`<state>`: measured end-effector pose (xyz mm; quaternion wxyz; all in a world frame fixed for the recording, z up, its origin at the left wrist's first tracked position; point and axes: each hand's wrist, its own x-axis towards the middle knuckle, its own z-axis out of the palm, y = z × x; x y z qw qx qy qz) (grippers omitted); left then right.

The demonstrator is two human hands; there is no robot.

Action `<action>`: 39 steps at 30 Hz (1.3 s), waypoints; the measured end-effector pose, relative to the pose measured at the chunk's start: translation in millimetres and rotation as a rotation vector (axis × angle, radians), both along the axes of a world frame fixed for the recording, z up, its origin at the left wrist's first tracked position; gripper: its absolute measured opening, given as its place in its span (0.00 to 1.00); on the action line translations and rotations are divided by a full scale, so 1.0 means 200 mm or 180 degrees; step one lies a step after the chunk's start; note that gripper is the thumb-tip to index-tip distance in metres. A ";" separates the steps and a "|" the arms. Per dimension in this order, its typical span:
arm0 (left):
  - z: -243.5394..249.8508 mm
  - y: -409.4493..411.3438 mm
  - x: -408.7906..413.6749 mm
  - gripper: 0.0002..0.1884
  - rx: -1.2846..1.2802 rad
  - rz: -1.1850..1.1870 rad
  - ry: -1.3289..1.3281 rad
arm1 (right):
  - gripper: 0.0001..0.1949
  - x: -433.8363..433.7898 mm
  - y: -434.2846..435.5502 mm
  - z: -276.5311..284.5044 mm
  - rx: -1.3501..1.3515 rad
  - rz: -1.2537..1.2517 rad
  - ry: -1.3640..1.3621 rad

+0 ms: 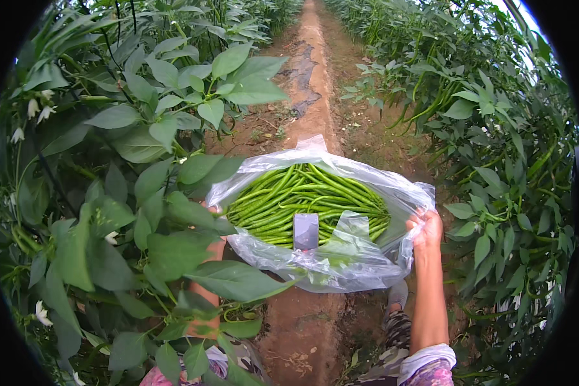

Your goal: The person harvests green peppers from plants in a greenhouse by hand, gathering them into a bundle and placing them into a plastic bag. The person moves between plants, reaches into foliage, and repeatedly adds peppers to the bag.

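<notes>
A clear plastic bag (386, 181) hangs open-mouthed before me, filled with long green chili peppers (270, 202) laid mostly lengthwise. My right hand (425, 226) grips the bag's right edge, where the film is bunched in the fingers. On the opposite side my left hand (218, 217) is at the bag's left edge, largely hidden behind pepper leaves, so its grip does not show fully. A small dark grey rectangular object (306, 231) lies at the near side of the peppers, against the bag; what it is cannot be told.
Leafy pepper plants (164, 241) crowd in from the left, over my left forearm. More plants (487, 193) with hanging green peppers line the right. Between the rows runs a bare soil path (309, 318), with a torn dark sheet (304, 77) on it farther ahead.
</notes>
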<state>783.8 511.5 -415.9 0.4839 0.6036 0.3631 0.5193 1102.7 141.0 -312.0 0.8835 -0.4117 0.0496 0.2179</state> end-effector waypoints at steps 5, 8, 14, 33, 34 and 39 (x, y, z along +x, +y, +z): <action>0.00 -0.10 0.23 0.10 -0.1475 0.0056 -0.0399 | 0.09 0.18 -0.05 -0.14 -0.1816 0.0649 -0.0873; -0.07 -0.06 0.21 0.18 -0.0643 0.0319 0.1761 | 0.10 0.27 -0.07 -0.08 -0.3127 0.1479 -0.1869; 0.34 -0.61 0.38 0.28 0.2274 -0.0829 0.3596 | 0.28 -0.14 0.24 0.20 -0.4527 0.1136 -0.6139; 0.67 -1.37 -0.36 0.20 0.0767 -0.2057 0.2972 | 0.15 -1.08 0.13 0.17 -0.2523 0.3619 -0.4893; 0.68 -1.38 -0.43 0.20 0.0813 -0.1996 0.2950 | 0.14 -1.14 0.13 0.17 -0.2500 0.3617 -0.4863; 0.74 -1.42 -0.78 0.18 0.0301 -0.1902 0.2612 | 0.10 -1.46 0.13 0.35 -0.1121 0.3857 -0.4500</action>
